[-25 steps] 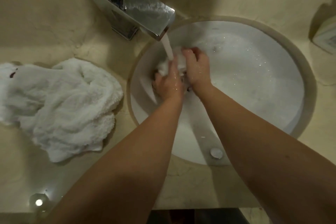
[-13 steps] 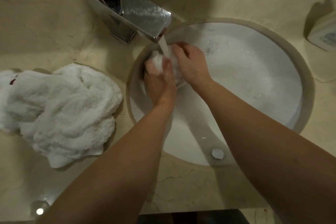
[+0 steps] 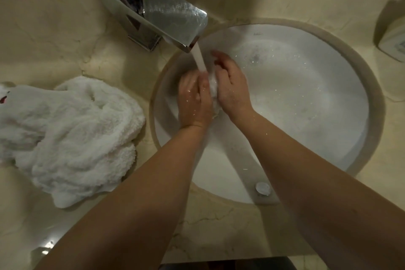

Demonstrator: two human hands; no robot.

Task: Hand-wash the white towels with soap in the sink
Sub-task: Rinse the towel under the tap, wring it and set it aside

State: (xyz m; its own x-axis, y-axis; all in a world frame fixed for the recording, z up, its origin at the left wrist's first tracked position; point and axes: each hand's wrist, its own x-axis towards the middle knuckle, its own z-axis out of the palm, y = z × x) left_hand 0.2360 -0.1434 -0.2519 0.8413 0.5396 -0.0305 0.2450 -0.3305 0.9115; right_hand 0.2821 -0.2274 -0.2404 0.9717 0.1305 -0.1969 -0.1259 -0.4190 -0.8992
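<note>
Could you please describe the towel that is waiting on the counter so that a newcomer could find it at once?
Start at the round white sink and look to its left on the beige counter. The waiting towel lies there in a fluffy, crumpled heap, below the chrome faucet. Unlike the small cloth between the hands, nobody touches it.

We see a beige marble countertop [image 3: 54,35] with faint darker veins filling the view. At 11 o'clock stands a chrome faucet [image 3: 151,10] with a flat rectangular spout, tilted toward 4 o'clock. At 3 o'clock, cut by the edge, sits a pale boxy object [image 3: 393,42] whose kind we cannot tell; it casts a dark shadow toward 12 o'clock. At 7 o'clock, near the counter's front edge, lies a small shiny object [image 3: 45,247], too dim to identify.
</note>
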